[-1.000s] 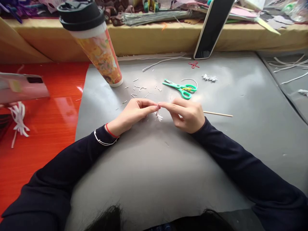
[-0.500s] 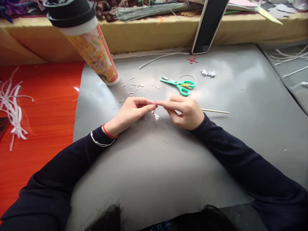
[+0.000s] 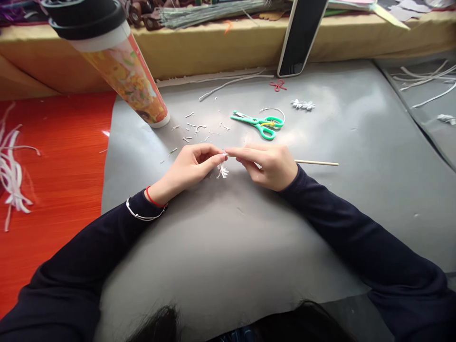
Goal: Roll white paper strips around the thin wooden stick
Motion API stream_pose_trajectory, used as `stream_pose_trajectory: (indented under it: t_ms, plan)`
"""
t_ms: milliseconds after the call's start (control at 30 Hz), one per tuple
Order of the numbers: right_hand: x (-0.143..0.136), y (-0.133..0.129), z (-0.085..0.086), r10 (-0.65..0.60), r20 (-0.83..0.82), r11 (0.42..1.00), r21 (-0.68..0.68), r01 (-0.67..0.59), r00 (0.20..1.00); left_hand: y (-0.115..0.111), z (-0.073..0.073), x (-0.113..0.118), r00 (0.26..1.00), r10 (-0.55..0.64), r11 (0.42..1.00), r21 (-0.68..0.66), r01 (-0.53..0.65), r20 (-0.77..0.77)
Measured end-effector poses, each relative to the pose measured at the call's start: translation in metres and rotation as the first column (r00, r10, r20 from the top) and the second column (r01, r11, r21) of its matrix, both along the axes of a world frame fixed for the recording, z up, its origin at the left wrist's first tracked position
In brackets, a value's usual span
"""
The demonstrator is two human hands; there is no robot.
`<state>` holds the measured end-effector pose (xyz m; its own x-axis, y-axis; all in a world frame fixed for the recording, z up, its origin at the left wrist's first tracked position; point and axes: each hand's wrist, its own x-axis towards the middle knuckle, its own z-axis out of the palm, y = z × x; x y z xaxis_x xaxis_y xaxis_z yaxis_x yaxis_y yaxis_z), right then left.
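My left hand (image 3: 194,166) pinches a small white flower-like cord piece (image 3: 223,171) between thumb and fingertips; its looped ends hang below the thumb. My right hand (image 3: 272,164) is closed around a thin wooden stick (image 3: 317,163), whose long end sticks out to the right past the wrist. The stick's other end meets the white piece at the left fingertips, and fingers partly hide the contact. Beyond the hands lie green-handled scissors (image 3: 258,124) with a white cord end beside them. Farther right sits a pair of white cord flowers (image 3: 302,104).
White cord scraps (image 3: 197,128) are scattered beyond my left hand. A tall tumbler (image 3: 124,71) stands behind them. A phone-like dark panel (image 3: 302,38) leans at the back near a red cord knot (image 3: 278,85). White strips (image 3: 14,166) lie on the red surface at left.
The whole scene has shifted slightly left as the view turned. The white piece's loops now show more spread, and the stick's tip is more visible between my hands. Both grips stay the same.
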<state>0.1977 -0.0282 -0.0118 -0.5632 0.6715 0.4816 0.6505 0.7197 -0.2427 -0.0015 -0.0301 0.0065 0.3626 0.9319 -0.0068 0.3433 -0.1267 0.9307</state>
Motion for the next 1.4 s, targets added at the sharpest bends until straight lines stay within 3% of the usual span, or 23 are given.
stream_pose_trajectory:
  t_ms: [467, 633, 800, 1400]
  plan:
    - [-0.004, 0.002, -0.002, 0.031, 0.134, 0.999, 0.003, -0.032, 0.991, 0.007, -0.012, -0.004, 0.992, 0.002, 0.996, 0.089, 0.009, -0.125]
    - [-0.004, 0.001, -0.003, -0.001, 0.117, 1.0, -0.02, 0.003, 0.993, 0.007, -0.013, -0.004, 0.994, 0.026, 0.995, 0.103, -0.015, -0.109]
    - [-0.005, -0.001, -0.005, -0.04, 0.081, 0.999, -0.033, 0.043, 0.996, 0.007, -0.012, -0.005, 0.995, -0.039, 0.991, 0.121, 0.05, -0.089]
    - [-0.004, 0.0, -0.006, -0.029, 0.073, 1.0, 0.001, 0.029, 0.997, 0.009, -0.014, -0.008, 0.993, -0.058, 0.983, 0.167, 0.075, -0.108]
